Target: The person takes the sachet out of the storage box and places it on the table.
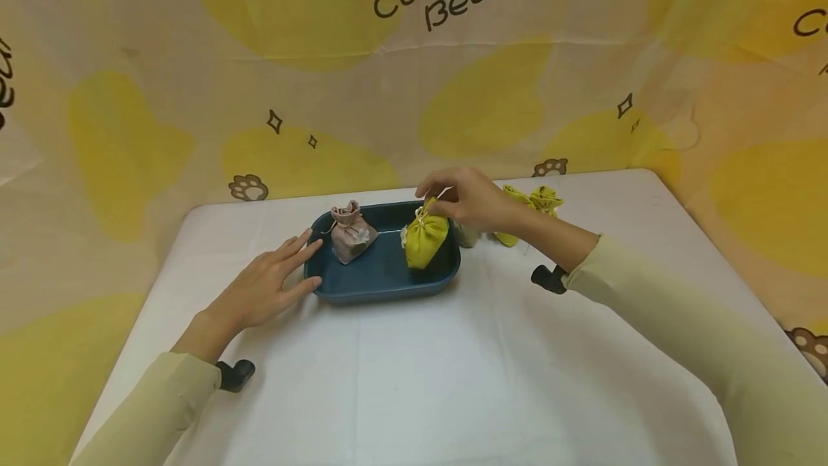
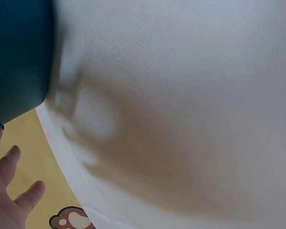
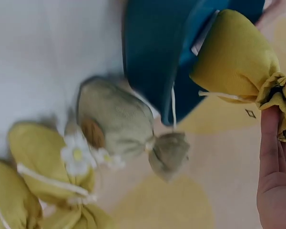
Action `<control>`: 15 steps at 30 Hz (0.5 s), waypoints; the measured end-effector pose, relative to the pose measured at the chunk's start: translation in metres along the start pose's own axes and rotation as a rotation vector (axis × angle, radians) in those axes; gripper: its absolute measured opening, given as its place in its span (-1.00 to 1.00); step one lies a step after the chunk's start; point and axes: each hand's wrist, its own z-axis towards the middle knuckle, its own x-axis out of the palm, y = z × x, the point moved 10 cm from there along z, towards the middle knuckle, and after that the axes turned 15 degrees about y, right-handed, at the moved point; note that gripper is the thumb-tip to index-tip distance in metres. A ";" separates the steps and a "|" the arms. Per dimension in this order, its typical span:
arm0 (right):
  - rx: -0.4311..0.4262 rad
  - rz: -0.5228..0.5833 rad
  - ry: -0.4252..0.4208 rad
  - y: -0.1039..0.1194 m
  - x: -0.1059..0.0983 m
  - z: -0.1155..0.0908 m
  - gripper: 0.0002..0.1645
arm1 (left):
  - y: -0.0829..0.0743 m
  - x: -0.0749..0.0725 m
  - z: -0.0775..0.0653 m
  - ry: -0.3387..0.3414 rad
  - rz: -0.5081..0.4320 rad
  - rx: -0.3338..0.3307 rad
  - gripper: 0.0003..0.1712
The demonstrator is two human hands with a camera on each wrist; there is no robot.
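My right hand (image 1: 471,200) pinches the gathered neck of a yellow drawstring pouch (image 1: 425,241), which hangs over the right part of a dark blue tray (image 1: 382,293). In the right wrist view that pouch (image 3: 238,57) overlaps the tray's wall, its neck at the fingertips. A pinkish drawstring pouch (image 1: 353,237) stands inside the tray on the left. Spread and straight, the fingers of my left hand (image 1: 268,282) touch the tray's left rim. The left wrist view catches part of this hand (image 2: 12,186) below the tray's corner (image 2: 19,86).
Just right of the tray lies a grey-green pouch (image 3: 114,119), mostly behind my right hand in the head view. Beside it are two yellow pouches with white cords, one a yellow pouch (image 3: 52,157) near a white flower (image 3: 77,153). A patterned cloth (image 1: 362,92) hangs behind the white table (image 1: 414,380).
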 end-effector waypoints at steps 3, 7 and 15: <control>0.006 -0.017 -0.002 0.006 -0.010 -0.005 -0.69 | 0.000 -0.001 0.000 -0.002 0.000 -0.001 -0.19; 0.025 -0.020 -0.015 0.009 -0.026 -0.014 -0.67 | 0.000 -0.001 0.000 -0.003 -0.001 -0.005 -0.19; 0.034 -0.035 -0.044 0.006 -0.058 -0.038 -0.67 | 0.001 0.000 0.001 0.002 0.002 -0.004 -0.19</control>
